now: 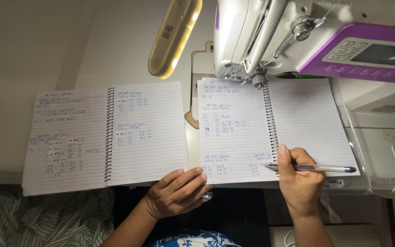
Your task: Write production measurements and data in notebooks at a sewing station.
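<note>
Your pen (315, 168) is clear with a blue cap. Both notebooks (106, 135) have white lined pages covered in blue ink. The sewing machine (270, 32) is white with a purple panel. Green-striped cloth (33, 219) lies at lower left.

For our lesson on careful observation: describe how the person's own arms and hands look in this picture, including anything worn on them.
Both forearms are bare, with no sleeves reaching them. The left hand and right hand wear no gloves; no rings or watch are visible. The fingers have short, unpainted nails. A blue-and-white patterned garment shows at the bottom edge.
</note>
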